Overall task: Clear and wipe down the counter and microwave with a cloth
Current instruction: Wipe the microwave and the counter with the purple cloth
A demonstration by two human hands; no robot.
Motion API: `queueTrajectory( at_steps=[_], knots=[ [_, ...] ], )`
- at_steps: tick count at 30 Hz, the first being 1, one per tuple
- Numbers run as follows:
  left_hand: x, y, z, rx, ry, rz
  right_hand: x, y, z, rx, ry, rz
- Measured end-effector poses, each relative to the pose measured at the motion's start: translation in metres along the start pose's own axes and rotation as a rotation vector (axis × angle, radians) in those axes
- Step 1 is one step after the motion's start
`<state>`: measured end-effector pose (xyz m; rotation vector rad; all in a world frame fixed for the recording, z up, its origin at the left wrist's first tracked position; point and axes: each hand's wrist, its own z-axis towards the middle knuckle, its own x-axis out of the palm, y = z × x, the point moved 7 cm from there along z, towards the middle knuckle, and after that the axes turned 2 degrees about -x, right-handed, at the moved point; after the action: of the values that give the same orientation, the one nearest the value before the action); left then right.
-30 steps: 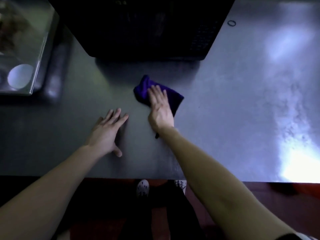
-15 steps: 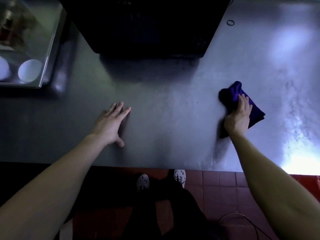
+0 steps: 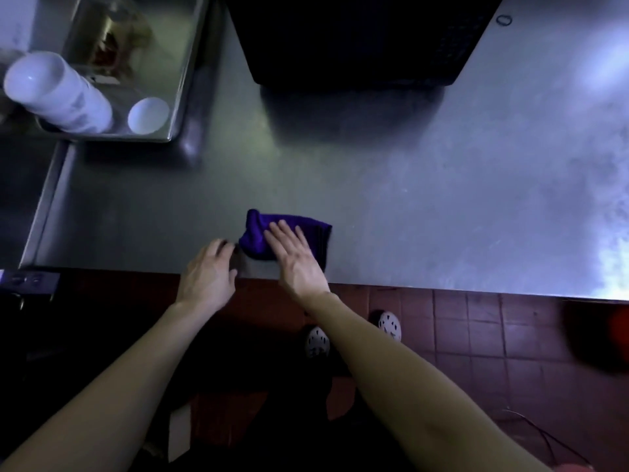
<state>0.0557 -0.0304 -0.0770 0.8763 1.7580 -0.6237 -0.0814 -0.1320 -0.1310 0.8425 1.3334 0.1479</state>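
Pressing purple cloth flat under R hand, fingers straight; L hand just beside, loose.

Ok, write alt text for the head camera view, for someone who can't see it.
A person's right hand presses flat on a purple cloth near the front edge of a steel counter, with the left hand resting beside it. A dark microwave stands at the back, and a metal tray with white cups sits to its left.

Presses right hand palm-down near the front edge of the bench, fingers straight and slightly spread. Rests left hand just beside it at that edge, fingers loosely curled. Extends both bare forearms forward.
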Motion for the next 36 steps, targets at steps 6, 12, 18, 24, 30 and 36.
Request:
queueTrajectory(
  at_steps=[6, 12, 18, 24, 30, 36],
  knots=[
    [0.011, -0.012, -0.006, -0.042, 0.023, -0.07, -0.075, -0.078, -0.103, 0.119, -0.056, -0.034],
    [0.007, -0.103, -0.004, 0.172, -0.023, -0.237, -0.169, -0.178, -0.217, 0.574, -0.198, -0.103],
    [-0.013, -0.234, -0.018, 0.35, 0.114, -0.467, -0.234, -0.192, -0.24, 0.703, -0.217, 0.028],
    [-0.027, -0.376, -0.013, 0.171, 0.283, -0.97, -0.321, -0.234, -0.298, 0.686, -0.269, 0.172],
    [-0.043, -0.541, -0.06, 0.2, 0.704, -1.278, -0.393, -0.268, -0.373, 0.614, -0.371, 0.172],
    [-0.064, -0.633, -0.063, 0.206, 0.547, -1.319, -0.429, -0.302, -0.409, 0.619, -0.518, 0.291]
  ],
)
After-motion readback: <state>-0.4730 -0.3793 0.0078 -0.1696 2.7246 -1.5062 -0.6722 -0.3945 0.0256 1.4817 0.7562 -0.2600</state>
